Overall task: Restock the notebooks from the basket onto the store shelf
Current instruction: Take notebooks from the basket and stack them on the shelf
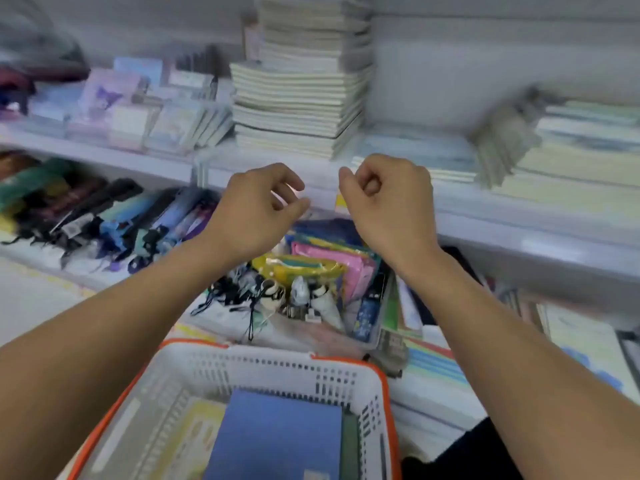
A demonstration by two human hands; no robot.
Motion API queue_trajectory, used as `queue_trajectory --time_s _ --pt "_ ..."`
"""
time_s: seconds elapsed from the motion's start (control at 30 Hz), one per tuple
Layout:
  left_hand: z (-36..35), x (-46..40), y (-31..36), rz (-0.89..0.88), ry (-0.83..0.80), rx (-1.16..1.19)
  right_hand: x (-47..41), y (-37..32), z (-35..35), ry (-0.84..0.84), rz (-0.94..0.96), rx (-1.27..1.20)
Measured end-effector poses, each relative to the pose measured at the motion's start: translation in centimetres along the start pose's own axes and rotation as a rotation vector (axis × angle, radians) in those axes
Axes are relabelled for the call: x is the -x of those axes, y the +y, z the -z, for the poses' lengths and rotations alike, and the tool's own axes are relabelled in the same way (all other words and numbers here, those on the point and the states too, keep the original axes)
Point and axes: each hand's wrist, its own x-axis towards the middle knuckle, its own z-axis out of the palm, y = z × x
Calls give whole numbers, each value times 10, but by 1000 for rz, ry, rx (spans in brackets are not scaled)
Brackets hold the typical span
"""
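A white basket with an orange rim [270,362] sits low in front of me. Inside lie a blue notebook [277,438], a pale yellow one [194,434] to its left and a dark green one [349,445] under its right edge. Both hands hover above the basket, in front of the white shelf edge [485,206], and hold nothing. My left hand [256,209] has loosely curved fingers with a gap to the thumb. My right hand [388,206] has its fingers curled into the palm. A tall stack of pale notebooks [298,98] stands on the shelf just behind my hands.
Flat notebook piles [571,147] lie on the shelf at right, small cartoon notepads [114,109] at left. On the lower level lie folded umbrellas [104,216], colourful pouches [332,261], key charms [277,296] and more books [581,341].
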Motion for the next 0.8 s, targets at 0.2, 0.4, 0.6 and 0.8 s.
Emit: queue_trajectory --time_s 0.2,0.4,0.6,0.8 --pt "28 184 -107 483 -1162 -356 176 35 -115 -1660 -184 183" --pt "41 203 -132 525 -1187 -580 339 60 -179 -1571 -326 289" --pt "40 194 -127 394 -1146 -604 345 79 -221 -1564 -172 570" --pt "49 200 -132 371 -1230 -669 331 79 -234 -1435 -225 686"
